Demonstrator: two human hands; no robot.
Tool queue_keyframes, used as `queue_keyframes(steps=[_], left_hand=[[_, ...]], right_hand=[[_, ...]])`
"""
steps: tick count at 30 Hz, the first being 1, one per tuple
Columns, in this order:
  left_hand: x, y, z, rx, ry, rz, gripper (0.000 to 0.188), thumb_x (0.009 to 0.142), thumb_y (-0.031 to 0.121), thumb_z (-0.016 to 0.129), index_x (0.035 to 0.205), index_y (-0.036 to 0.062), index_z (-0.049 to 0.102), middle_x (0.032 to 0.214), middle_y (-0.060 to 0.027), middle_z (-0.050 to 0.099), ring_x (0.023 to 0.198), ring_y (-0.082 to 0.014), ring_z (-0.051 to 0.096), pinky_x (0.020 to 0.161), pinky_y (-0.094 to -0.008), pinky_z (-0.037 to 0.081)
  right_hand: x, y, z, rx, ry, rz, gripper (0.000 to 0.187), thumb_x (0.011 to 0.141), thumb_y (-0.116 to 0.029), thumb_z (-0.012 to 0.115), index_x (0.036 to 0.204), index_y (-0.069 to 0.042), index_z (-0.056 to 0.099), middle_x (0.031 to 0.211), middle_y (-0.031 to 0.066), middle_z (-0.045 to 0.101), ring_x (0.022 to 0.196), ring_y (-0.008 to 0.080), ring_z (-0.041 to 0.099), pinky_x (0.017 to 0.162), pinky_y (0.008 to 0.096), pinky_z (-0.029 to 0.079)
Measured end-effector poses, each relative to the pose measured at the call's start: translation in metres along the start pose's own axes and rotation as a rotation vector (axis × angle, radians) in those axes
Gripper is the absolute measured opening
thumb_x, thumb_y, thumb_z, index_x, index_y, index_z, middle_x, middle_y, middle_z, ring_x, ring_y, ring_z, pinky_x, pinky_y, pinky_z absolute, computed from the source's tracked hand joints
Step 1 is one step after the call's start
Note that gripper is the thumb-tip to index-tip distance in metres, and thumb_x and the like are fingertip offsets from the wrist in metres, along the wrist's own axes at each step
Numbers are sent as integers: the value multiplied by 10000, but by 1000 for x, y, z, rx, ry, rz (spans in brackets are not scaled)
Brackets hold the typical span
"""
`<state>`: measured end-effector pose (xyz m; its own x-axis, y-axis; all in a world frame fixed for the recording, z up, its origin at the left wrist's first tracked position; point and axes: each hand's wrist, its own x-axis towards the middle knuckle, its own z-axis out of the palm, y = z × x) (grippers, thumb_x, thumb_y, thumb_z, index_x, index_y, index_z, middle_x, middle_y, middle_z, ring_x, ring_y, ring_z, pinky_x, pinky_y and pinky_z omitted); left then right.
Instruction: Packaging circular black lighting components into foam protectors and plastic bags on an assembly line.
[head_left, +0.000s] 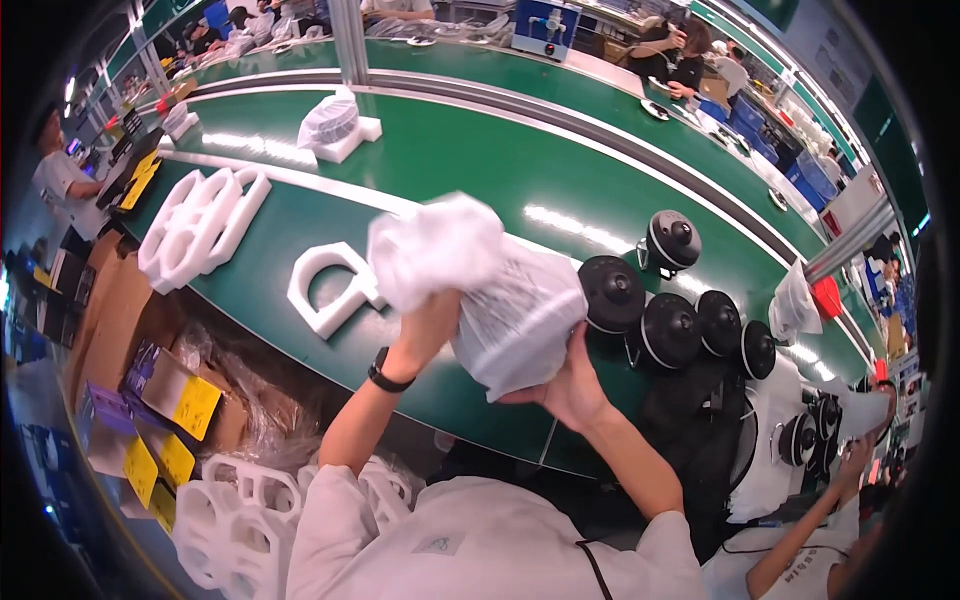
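The person stands at the near edge of a long green conveyor table (450, 160), both arms raised over it. The left hand (432, 318), with a black wristband (385, 374) on its wrist, is closed on the gathered top of a translucent white plastic bag (480, 285); the bunched plastic rises above the fist. The right hand (565, 385) is spread fairly wide and cups the bag's lower side from beneath, palm against the plastic. The bag is held in the air above the near edge of the table, not resting on it. It bulges round something inside; what that is cannot be told through the plastic.

On the table just left of the bag lies a white foam insert (330, 285) with a rounded cut-out. Farther left, toward the table's left end, lies a larger white foam tray (200, 228) with several openings. Near the far edge rests a bagged item on a foam base (335, 125).

To the right of the bag, a group of black round fans (665, 320) stands close together along the near edge, the nearest just beside the bag.

Below the table's near edge, at lower left, sit cardboard boxes with yellow labels (180, 400) and more white foam pieces (240, 510). At lower right, another person's hand (858, 450) reaches toward the table.
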<state>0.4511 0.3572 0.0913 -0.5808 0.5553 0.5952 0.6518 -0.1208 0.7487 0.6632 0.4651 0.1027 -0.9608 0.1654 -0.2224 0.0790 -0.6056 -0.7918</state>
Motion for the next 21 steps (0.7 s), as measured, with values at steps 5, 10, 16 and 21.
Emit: queue_keyframes(steps=[5,10,16,21], left_hand=[[46,-17,-15,-611,25,-512,322,1070,187,465,1194,-38,659,1246,-134,692,1067,-224,661,960,-328,490],[73,-41,-34,-915,10,-689,448,1090,265,420,1288,-96,596,1281,-190,662,1134,-230,649,1028,-347,484],[77,-50,-25,-1021,-75,-558,545,1102,371,392,1378,-66,562,1302,-156,662,1177,-202,630,1054,-314,450],[74,-56,-2,-937,427,-387,477,951,-34,647,1407,-23,508,1351,-109,595,1157,-198,632,1029,-326,490]], right_hand=[[74,-26,-6,-286,65,-276,730,961,-406,689,1513,-70,349,1410,97,524,1283,229,547,1081,408,448],[127,-38,-8,89,-14,-141,688,986,-556,569,1473,-83,459,1418,112,556,1260,277,580,1089,464,468],[138,-31,-2,324,72,-246,781,996,-651,432,1547,-105,351,1507,130,464,1362,312,493,1112,467,447],[137,-28,3,285,129,-271,807,993,-669,413,1566,-107,322,1527,127,441,1378,317,471,1133,468,422]])
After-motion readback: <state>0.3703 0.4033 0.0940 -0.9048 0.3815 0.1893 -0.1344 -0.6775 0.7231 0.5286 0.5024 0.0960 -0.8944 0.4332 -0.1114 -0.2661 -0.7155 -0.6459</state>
